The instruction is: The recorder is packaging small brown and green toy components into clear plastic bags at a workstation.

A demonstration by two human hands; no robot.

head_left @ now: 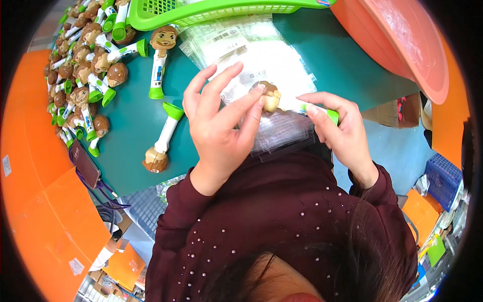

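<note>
A toy stick with a brown-haired figure head (pixel 272 99), white shaft and green foot lies sideways between my hands, above the stack of clear printed bags. My left hand (pixel 221 116) pinches the head's side with thumb and forefinger, the other fingers raised and spread. Around the green foot end my right hand (pixel 342 126) is closed, thumb on top. Beneath are the clear plastic bags (pixel 241 65), some with printed white labels. Left of my left hand, two more such toys lie singly: one face up (pixel 160 60), one with its head toward me (pixel 162 141).
A big heap of the same toys (pixel 83 65) covers the table's left side. At the back stands a green basket (pixel 211 17); a pink basin (pixel 402 45) juts over the right edge. A dark phone-like slab (pixel 86 163) with a purple cord sits at the left edge.
</note>
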